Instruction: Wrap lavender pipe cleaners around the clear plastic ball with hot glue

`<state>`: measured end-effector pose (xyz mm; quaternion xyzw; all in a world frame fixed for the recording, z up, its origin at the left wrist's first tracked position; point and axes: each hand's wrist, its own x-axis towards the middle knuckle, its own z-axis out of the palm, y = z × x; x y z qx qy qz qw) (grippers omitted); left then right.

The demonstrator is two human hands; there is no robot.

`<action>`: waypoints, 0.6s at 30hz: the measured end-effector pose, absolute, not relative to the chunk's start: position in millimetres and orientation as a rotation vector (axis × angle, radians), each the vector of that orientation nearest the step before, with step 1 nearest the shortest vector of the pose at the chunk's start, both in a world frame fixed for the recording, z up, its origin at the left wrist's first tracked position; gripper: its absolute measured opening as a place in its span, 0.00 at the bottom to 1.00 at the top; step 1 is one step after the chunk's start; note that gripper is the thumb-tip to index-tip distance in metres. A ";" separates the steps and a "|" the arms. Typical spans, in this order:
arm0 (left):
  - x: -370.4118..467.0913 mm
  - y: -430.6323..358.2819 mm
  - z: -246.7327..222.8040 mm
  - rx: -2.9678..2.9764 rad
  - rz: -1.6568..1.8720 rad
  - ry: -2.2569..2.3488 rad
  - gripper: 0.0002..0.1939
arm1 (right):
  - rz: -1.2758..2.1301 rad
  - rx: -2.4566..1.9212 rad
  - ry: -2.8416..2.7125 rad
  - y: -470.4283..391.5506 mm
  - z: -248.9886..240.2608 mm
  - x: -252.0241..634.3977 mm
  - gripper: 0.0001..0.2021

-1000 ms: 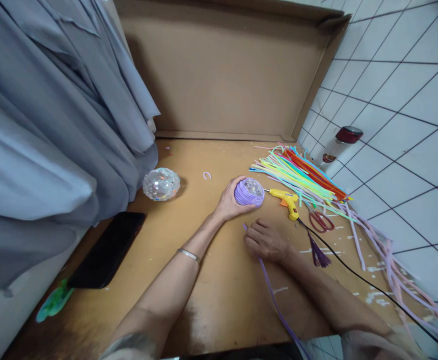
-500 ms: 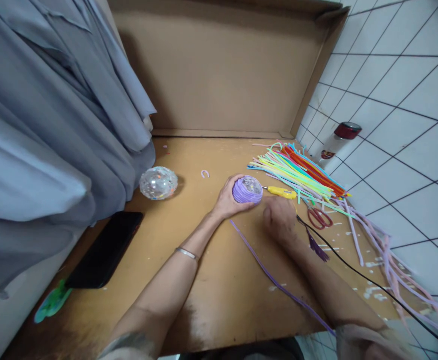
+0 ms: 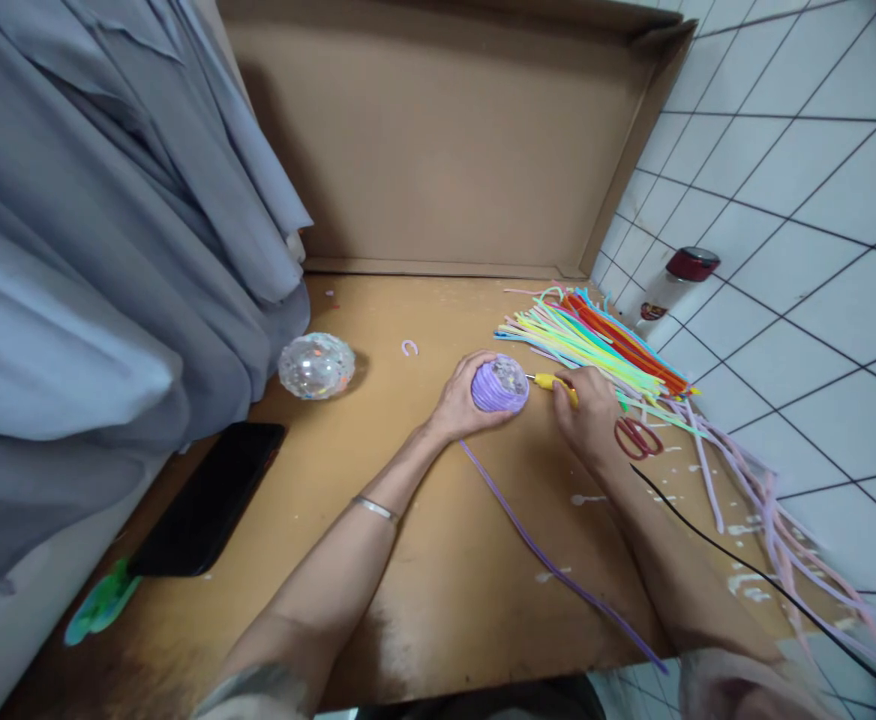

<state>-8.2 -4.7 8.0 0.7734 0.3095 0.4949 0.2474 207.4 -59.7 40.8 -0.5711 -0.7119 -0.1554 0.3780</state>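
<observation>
My left hand point(image 3: 465, 398) is wrapped round a ball-shaped piece point(image 3: 499, 384), wound with purple fuzzy strips around its side and showing a clear, speckled top. Just to its right, my right hand point(image 3: 589, 408) grips a yellow-handled tool point(image 3: 550, 382) with a thin metal tip. That tip points left and comes close to the ball's side; whether it touches I cannot tell. A loose purple strip point(image 3: 532, 545) runs from near my left wrist down to the table's front edge. Red-handled scissors point(image 3: 638, 438) lie beside my right wrist.
A clear, speckled ball point(image 3: 317, 366) and a black phone point(image 3: 209, 498) are on the left. A bundle of colourful pipe cleaners point(image 3: 595, 340) lies at the back right, near a red-capped bottle point(image 3: 682, 280). A black cord point(image 3: 738, 555) crosses the right side. Cardboard point(image 3: 438, 140) stands behind.
My right hand has moved up and right onto the yellow handle and now grips it. The purple tassel is now hidden by my right arm. The ball has shifted slightly in my left hand.
</observation>
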 end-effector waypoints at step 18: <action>-6.7 -6.6 12.8 2.151 1.315 0.883 0.43 | -0.043 -1.413 -2.156 -31.5 87.0 153.7 0.09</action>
